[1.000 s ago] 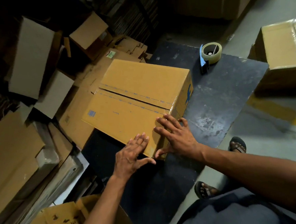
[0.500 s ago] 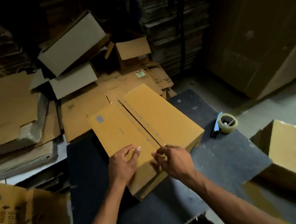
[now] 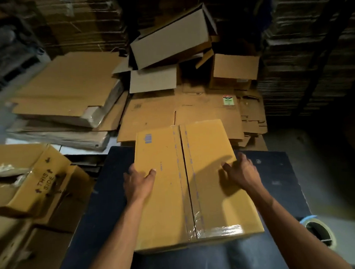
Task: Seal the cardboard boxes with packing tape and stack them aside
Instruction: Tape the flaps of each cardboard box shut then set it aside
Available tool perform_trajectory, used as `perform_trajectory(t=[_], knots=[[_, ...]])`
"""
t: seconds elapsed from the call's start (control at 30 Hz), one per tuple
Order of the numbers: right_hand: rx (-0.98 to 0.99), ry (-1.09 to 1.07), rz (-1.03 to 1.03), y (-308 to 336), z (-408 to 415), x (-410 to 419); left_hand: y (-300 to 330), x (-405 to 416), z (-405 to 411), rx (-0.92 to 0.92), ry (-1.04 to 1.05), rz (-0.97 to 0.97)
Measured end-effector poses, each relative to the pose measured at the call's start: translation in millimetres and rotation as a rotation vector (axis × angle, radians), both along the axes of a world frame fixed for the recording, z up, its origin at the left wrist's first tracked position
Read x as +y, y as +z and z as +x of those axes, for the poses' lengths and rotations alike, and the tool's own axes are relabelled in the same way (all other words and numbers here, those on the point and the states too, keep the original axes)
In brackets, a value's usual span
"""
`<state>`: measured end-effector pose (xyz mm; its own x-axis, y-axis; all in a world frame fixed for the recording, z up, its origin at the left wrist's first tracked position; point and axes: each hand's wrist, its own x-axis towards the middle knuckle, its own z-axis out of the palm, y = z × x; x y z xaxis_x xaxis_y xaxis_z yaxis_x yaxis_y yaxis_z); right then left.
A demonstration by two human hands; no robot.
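Observation:
A closed brown cardboard box (image 3: 167,200) lies on a dark table (image 3: 282,182), its centre seam running straight away from me. Shiny clear tape covers the near end of the seam and the front edge. My left hand (image 3: 139,182) grips the box's left edge, thumb on top and fingers down the side. My right hand (image 3: 243,173) grips the right edge the same way and throws a shadow across the lid. A roll of packing tape in a blue dispenser (image 3: 319,232) sits on the table at the lower right, beside my right forearm.
An open box printed "THIS SIDE" (image 3: 37,182) stands close on the left. Flattened cardboard sheets (image 3: 67,94) and empty open cartons (image 3: 171,42) are piled behind the table. Tall stacks of cardboard line the dark back wall.
The box has turned so its seam points away from me. Both hands have moved from the near corner and seam out to the box's two sides. The tape roll now sits at lower right.

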<state>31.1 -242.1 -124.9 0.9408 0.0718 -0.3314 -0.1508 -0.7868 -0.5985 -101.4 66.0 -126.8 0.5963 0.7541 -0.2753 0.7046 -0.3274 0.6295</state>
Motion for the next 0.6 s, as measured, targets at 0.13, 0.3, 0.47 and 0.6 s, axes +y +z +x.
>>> perform_trajectory(t=[0.13, 0.3, 0.47, 0.6], knots=[[0.072, 0.038, 0.024, -7, 7, 22, 0, -9, 4, 0.035, -0.031, 0.005], [0.031, -0.017, 0.111, 8, -14, 20, 29, -14, -14, -0.068, -0.007, -0.007], [-0.11, -0.05, 0.215, 70, -56, -7, 75, -27, -29, -0.202, -0.065, 0.063], [-0.268, -0.228, 0.253, 135, -95, -52, 116, -57, -26, -0.411, -0.225, 0.057]])
